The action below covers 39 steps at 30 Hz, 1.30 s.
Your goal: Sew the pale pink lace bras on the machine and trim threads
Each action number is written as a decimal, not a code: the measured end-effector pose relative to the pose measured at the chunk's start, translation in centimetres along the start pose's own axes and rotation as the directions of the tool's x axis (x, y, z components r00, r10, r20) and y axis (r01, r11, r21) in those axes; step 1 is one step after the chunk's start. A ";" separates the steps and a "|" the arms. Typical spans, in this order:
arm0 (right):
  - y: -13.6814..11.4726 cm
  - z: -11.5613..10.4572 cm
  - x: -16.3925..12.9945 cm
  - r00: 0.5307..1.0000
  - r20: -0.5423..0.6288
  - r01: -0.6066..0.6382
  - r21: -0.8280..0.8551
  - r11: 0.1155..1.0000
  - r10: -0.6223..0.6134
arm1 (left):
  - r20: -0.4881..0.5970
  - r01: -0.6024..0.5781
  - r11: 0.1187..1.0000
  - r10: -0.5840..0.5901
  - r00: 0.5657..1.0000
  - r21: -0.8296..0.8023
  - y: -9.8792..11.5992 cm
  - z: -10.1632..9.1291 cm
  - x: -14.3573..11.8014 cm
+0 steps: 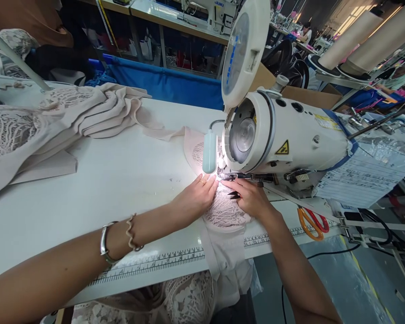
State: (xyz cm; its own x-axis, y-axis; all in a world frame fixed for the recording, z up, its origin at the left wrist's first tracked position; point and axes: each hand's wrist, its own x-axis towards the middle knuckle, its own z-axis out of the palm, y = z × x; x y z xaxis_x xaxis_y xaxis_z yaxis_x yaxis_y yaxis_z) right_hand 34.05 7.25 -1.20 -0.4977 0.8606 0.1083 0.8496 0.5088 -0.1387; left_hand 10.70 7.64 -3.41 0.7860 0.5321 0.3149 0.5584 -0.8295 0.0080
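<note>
Two hands flat on one lace panel (224,211), pressed to the worktop (114,189) right at the needle of the sewing machine (273,135). Left hand (197,195) spread open, fingers extended toward the presser foot, palm down on the left edge of the lace, grasping nothing, only pinning. Right hand (253,198) also palm down on the right edge, but pinching a small dark snips or tweezers (234,195) between its fingers, tips pointing left toward the needle.

Likely very light, soft and floppy; open lace on a thin beige backing, so prone to stretch, pucker and snag on the dark tool's points. Little stiffness: no lifting by one corner without sagging. Best held as now, flat under spread fingers on both sides of the seam line, close to the foot, guided by sliding rather than gripped.

Long axis running near to far: far end under the machine head, near end draping over the worktop's near edge, across the printed ruler (162,261) and down toward the lap. Leading end pointing far, into the needle.

More beige fabric and lace heaped (54,121) far left, well apart. Orange and red scissors (312,221) lying right of the right hand, near the machine base. Lamp (209,150) lit just above the fingers.
</note>
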 end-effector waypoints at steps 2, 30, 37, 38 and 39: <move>0.0 0.0 0.1 1.000 -0.012 0.016 0.018 1.000 -0.016 | -0.009 -0.021 0.999 0.021 1.000 -0.028 -0.8 -0.1 0.0; 1.2 1.1 -0.6 0.987 -0.156 0.064 0.135 0.989 -0.042 | 0.034 0.075 0.924 -0.067 0.997 -0.375 0.8 -0.5 0.2; -0.1 0.5 0.0 0.973 -0.138 0.192 0.020 0.981 -0.187 | 0.062 -0.074 0.880 0.116 0.991 -0.470 -4.0 -2.1 1.1; -0.2 0.5 0.0 0.969 -0.146 0.203 0.014 0.979 -0.199 | 0.069 -0.068 0.874 0.115 0.991 -0.481 -4.5 -2.2 1.2; -0.3 0.5 0.1 0.965 -0.156 0.215 0.009 0.977 -0.211 | 0.077 -0.057 0.872 0.107 0.991 -0.486 -5.0 -2.2 1.3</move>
State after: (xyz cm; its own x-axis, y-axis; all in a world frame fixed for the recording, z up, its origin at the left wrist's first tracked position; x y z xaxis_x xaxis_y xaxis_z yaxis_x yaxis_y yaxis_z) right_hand 33.71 7.18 -1.66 -0.6319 0.7197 0.2877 0.7214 0.6818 -0.1211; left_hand 8.31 12.07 -0.92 0.8595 0.4514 0.2399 0.3132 -0.8359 0.4508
